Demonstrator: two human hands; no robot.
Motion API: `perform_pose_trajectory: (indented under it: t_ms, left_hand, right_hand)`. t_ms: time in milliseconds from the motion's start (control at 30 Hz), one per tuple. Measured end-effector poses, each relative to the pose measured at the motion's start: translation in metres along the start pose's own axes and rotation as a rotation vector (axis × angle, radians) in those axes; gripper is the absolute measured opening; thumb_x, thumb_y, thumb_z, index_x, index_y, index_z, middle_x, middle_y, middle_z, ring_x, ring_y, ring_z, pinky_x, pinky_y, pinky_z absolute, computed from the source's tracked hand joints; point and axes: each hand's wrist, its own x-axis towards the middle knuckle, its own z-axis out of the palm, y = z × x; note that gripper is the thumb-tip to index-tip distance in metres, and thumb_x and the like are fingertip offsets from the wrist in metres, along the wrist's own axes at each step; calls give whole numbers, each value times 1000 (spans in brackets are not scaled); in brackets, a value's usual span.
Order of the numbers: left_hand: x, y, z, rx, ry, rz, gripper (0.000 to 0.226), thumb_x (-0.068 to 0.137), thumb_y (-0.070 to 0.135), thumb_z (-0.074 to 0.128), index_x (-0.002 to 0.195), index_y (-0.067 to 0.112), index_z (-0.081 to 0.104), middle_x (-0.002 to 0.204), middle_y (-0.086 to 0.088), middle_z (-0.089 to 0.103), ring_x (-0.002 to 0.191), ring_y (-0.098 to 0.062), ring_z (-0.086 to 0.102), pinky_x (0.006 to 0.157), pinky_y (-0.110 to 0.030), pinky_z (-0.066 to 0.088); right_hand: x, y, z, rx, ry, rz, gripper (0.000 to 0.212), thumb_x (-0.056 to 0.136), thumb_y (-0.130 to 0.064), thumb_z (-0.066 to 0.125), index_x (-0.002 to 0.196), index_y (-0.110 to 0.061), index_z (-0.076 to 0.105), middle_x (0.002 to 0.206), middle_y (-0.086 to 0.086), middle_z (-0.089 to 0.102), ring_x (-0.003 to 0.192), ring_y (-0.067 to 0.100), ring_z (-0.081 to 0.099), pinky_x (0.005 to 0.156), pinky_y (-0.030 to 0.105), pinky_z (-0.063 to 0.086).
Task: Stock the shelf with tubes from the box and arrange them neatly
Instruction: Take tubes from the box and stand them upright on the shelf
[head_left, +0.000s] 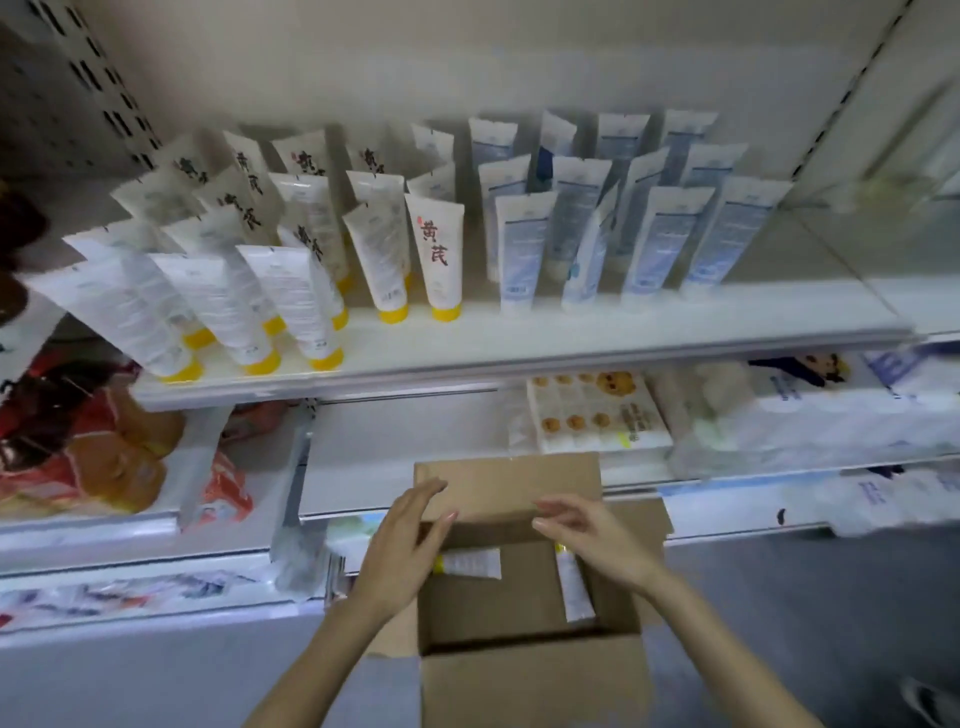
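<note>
An open cardboard box stands on the floor below the shelves. Two white tubes with yellow caps lie inside it: one near the back left, one along the right wall. My left hand hovers over the box's left rim with fingers straight, holding nothing. My right hand hangs over the back of the box, fingers relaxed and empty. On the white shelf above stand several white tubes with yellow caps at left and several blue-and-white tubes at right.
Lower shelves hold a biscuit pack, plastic-wrapped white packs at right and red-orange snack bags at left. A grey floor surrounds the box. A shoe shows at the bottom right.
</note>
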Motion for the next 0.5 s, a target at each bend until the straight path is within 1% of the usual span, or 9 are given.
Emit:
perform_pose_trajectory:
  t_ms: [33, 100, 167, 200, 267, 300, 400, 500]
  left_hand:
    - [-4, -11, 1, 5, -31, -32, 41, 92, 46, 46, 128, 29, 49, 131, 15, 49, 125, -5, 43, 106, -21, 31]
    - [-14, -32, 6, 10, -79, -92, 43, 91, 45, 45, 130, 27, 49, 131, 15, 48, 125, -7, 43, 105, -21, 30]
    - [-25, -50, 11, -5, -107, -148, 45, 90, 47, 44, 130, 28, 48, 134, 13, 49, 125, -6, 43, 105, -23, 32]
    - [-32, -58, 14, -15, -120, -181, 44, 91, 45, 45, 131, 27, 48, 136, 12, 48, 125, -6, 43, 106, -23, 31]
    - [-45, -73, 22, -4, -141, -255, 44, 93, 39, 47, 135, 24, 45, 139, 9, 45, 127, -8, 40, 104, -19, 27]
    - [-50, -80, 28, 0, -145, -298, 46, 94, 38, 47, 137, 23, 43, 141, 7, 44, 129, -10, 39, 104, -20, 26]
    - [-61, -102, 43, -15, -141, -429, 50, 94, 37, 48, 140, 21, 39, 146, 2, 40, 134, -15, 36, 110, -26, 25]
    - [-67, -129, 58, -25, -166, -518, 53, 94, 37, 49, 142, 20, 35, 148, 0, 37, 134, -18, 36, 112, -38, 30]
  right_hand:
    - [-2, 12, 12, -3, -6, 40, 24, 85, -26, 68, 107, -29, 60, 108, -8, 64, 97, -2, 60, 82, 10, 46]
    - [-4, 35, 32, -9, -1, 108, 26, 85, -25, 67, 110, -22, 61, 107, -8, 63, 92, -7, 58, 77, 4, 43]
    - [-6, 60, 47, 1, 15, 203, 29, 86, -21, 67, 113, -13, 61, 106, -3, 64, 87, -5, 57, 71, 2, 42]
    - [-7, 71, 54, 0, 13, 251, 32, 86, -22, 67, 115, -11, 61, 106, -2, 64, 88, -4, 56, 71, 3, 42]
    - [-9, 93, 64, -4, -9, 330, 33, 86, -25, 67, 115, -10, 61, 104, -5, 63, 88, -4, 56, 72, 2, 42]
    - [-7, 103, 68, 3, -12, 367, 34, 86, -27, 67, 115, -10, 61, 102, -6, 63, 89, -4, 56, 71, 2, 42]
    - [6, 132, 78, 33, 14, 476, 34, 86, -30, 66, 113, -11, 62, 101, -3, 63, 94, 5, 57, 71, 6, 42]
    - [25, 156, 91, 146, 69, 577, 29, 85, -29, 68, 108, -12, 62, 107, 6, 65, 97, 15, 60, 72, 15, 45]
